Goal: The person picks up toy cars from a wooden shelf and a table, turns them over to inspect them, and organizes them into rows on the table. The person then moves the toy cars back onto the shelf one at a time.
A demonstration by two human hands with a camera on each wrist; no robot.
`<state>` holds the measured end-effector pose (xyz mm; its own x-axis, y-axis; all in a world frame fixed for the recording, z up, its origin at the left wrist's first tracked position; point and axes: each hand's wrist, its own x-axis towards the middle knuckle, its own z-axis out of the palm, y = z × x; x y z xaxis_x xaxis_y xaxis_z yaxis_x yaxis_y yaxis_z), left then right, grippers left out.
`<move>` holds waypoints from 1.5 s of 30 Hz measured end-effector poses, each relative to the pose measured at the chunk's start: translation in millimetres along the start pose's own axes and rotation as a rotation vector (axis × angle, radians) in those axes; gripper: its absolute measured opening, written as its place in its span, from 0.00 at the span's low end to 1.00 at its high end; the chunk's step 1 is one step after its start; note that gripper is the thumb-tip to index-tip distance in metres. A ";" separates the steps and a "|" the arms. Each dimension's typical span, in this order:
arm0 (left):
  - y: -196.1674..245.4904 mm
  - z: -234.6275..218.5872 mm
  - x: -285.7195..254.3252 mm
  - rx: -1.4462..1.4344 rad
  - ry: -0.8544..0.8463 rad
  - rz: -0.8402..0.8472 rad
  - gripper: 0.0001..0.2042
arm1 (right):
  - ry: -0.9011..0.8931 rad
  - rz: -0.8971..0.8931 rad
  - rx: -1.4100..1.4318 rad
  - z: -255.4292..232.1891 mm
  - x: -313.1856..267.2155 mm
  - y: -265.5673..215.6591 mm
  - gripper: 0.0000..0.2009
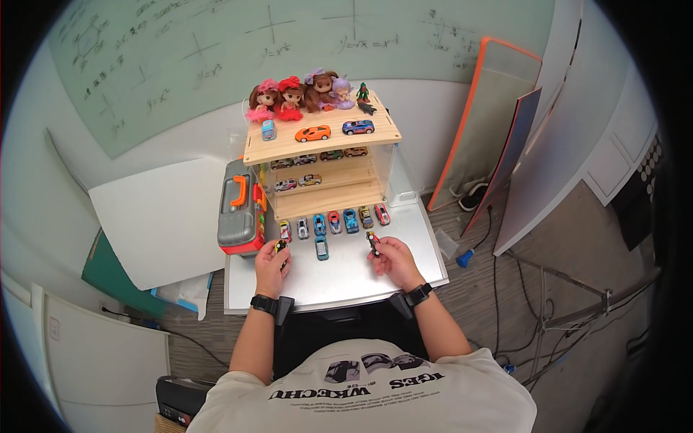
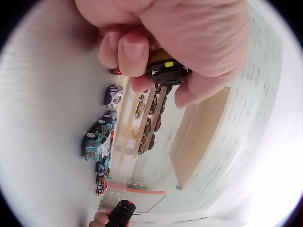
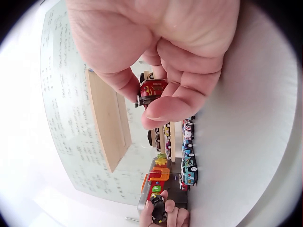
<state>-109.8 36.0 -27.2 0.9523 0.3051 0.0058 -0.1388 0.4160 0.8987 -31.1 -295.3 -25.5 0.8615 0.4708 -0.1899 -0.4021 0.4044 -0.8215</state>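
In the head view the left hand (image 1: 271,268) pinches a small black and yellow toy car (image 1: 281,252) at the table's left side. The left wrist view shows that black car (image 2: 169,71) between thumb and fingers. The right hand (image 1: 393,261) holds a dark toy car (image 1: 372,244) above the table's right part; in the right wrist view this car (image 3: 152,89) looks red with yellow markings. Between the hands a teal toy van (image 1: 321,248) stands on the table (image 1: 339,283), in front of a row of several toy cars (image 1: 334,222).
A wooden shelf (image 1: 328,209) behind the row holds several cars on its tiers. On its top (image 1: 289,150) are dolls (image 1: 290,101), small figures, an orange car (image 1: 313,133) and two blue vehicles. A grey and red toolbox (image 1: 242,206) stands to the left.
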 end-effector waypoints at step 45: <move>7.6 9.3 -6.8 0.305 -0.212 -0.055 0.34 | -0.011 0.034 0.063 2.9 4.4 -6.2 0.06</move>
<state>-114.8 29.1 -16.4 0.9956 0.0922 0.0157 -0.0288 0.1432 0.9893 -25.7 -293.4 -19.6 0.8436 0.4939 -0.2107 -0.4501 0.4365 -0.7790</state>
